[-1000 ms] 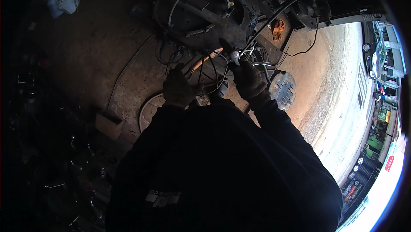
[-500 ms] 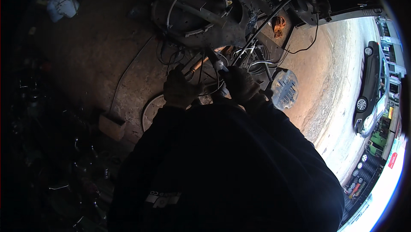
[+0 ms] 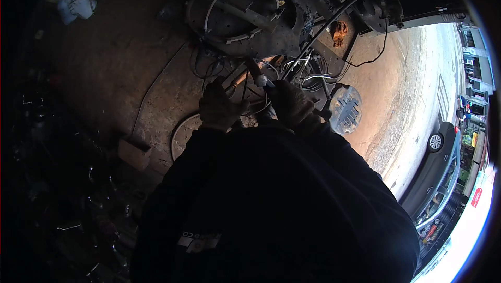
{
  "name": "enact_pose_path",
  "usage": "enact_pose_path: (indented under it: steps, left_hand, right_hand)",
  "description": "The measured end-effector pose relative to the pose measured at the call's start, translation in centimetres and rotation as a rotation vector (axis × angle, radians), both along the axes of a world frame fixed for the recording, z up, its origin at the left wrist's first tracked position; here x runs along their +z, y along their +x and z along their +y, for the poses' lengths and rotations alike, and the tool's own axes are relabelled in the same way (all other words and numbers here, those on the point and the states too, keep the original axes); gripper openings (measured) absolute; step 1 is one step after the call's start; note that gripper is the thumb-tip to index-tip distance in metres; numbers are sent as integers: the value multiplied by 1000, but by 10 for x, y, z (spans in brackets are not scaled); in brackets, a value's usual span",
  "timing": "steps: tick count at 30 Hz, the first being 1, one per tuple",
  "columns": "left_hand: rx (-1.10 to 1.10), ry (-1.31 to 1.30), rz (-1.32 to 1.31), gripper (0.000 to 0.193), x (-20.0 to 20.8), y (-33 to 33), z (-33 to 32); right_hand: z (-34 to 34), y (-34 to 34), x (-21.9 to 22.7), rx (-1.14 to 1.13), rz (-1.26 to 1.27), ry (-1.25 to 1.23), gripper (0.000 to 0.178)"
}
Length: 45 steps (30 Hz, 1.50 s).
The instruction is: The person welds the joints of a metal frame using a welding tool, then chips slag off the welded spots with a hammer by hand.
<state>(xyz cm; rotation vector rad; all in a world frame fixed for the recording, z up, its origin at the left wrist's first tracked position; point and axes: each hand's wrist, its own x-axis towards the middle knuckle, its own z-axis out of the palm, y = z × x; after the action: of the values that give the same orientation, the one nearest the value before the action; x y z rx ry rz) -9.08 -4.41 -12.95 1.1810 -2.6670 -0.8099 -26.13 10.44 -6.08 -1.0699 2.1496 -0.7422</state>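
Both my hands wear dark work gloves and reach forward to the middle of the view. The right hand is closed around a hand tool with a pale, worn neck and a dark bar-like end, which points toward a round metal plate. Beside it, my left hand has its fingers curled near a thin dark rod. Shadow hides what, if anything, it grips. An orange-brown rod lies just ahead, between the hands. Tangled cables spread right of the tool.
A large round metal plate with a ring on top stands ahead. A slotted grey disc is by my right forearm. A brown block lies left on the floor, with a white container farther off. A dark car is outside right.
The car outside has moved down the right side of the picture. The tool in my right hand has shifted slightly, its tip a little to the left. My left hand has barely moved.
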Motion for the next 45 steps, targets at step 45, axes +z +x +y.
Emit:
enact_pose_path:
  steps: [45]
  left_hand:
    - [-4,58,-67,104,3,-2,-3]
  right_hand:
    - [0,-15,-33,50,-101,-225,23]
